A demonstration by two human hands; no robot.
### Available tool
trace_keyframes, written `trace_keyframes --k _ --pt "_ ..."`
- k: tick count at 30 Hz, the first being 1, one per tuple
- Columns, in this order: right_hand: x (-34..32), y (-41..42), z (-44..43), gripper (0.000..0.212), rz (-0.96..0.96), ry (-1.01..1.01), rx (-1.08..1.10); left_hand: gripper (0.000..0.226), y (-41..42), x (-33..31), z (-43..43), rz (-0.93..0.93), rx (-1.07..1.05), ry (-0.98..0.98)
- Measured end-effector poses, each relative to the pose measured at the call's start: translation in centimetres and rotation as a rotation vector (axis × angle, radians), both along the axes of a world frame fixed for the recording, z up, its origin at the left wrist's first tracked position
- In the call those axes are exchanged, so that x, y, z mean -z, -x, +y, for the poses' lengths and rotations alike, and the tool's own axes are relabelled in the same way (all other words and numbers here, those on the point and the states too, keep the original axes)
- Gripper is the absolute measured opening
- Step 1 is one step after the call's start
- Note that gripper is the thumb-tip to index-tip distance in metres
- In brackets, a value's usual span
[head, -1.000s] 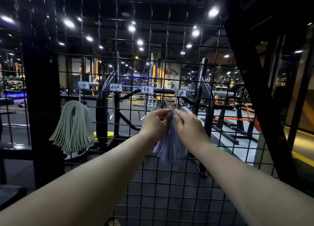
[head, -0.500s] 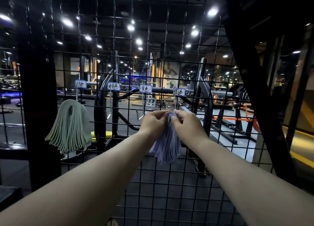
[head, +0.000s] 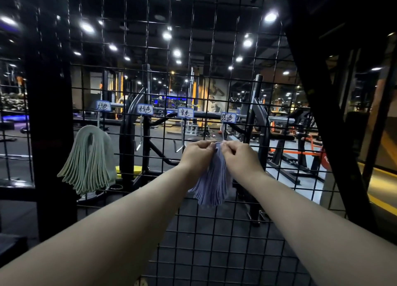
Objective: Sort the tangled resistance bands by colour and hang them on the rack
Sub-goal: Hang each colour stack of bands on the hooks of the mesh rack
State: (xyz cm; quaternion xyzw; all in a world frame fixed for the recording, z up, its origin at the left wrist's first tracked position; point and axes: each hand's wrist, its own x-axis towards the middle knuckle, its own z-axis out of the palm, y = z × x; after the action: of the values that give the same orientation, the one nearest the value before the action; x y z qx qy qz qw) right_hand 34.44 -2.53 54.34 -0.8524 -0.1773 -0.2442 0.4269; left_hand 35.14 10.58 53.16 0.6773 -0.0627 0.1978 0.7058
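A black wire-grid rack stands in front of me with four labelled hooks in a row. A bunch of pale green bands hangs from the leftmost hook. My left hand and my right hand pinch the top of a bunch of pale blue bands from either side, just below the rightmost label. The blue bands fan downward against the grid. The hook behind my hands is hidden.
Two bare metal hooks hang under the second and third labels. A thick black post stands left and a slanted black beam right. Gym machines show through the grid.
Both hands with the blue bands stay at the rightmost hook. The view has shifted slightly; the hands have barely moved.
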Motion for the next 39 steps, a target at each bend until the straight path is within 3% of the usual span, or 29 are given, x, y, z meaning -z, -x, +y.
trace_keyframes --k 6,15,17,21,26,31,39 --pt "1.0 0.1 0.1 0.045 0.001 -0.01 -0.041 0.024 1.0 1.0 0.7 -0.042 0.22 0.102" --pt "1.0 -0.3 0.1 0.047 0.002 0.065 -0.032 0.022 0.3 1.5 0.7 -0.043 0.091 -0.032" --pt "1.1 -0.3 0.0 0.045 0.003 0.023 -0.053 0.017 0.6 1.4 0.8 -0.024 0.123 0.014" --pt "0.9 -0.3 -0.4 0.038 0.033 -0.096 -0.064 0.036 1.1 0.5 0.9 0.03 0.038 -0.094" --pt "0.5 -1.1 -0.1 0.025 0.138 -0.179 -0.074 0.024 0.9 -0.1 0.4 0.048 -0.001 -0.134" --pt "1.3 -1.3 -0.4 0.049 0.256 -0.2 -0.192 0.029 1.4 0.3 1.2 0.028 0.279 -0.021" --pt "1.0 -1.9 -0.9 0.035 0.213 -0.154 -0.213 0.03 1.0 0.8 2.2 0.026 0.395 -0.089"
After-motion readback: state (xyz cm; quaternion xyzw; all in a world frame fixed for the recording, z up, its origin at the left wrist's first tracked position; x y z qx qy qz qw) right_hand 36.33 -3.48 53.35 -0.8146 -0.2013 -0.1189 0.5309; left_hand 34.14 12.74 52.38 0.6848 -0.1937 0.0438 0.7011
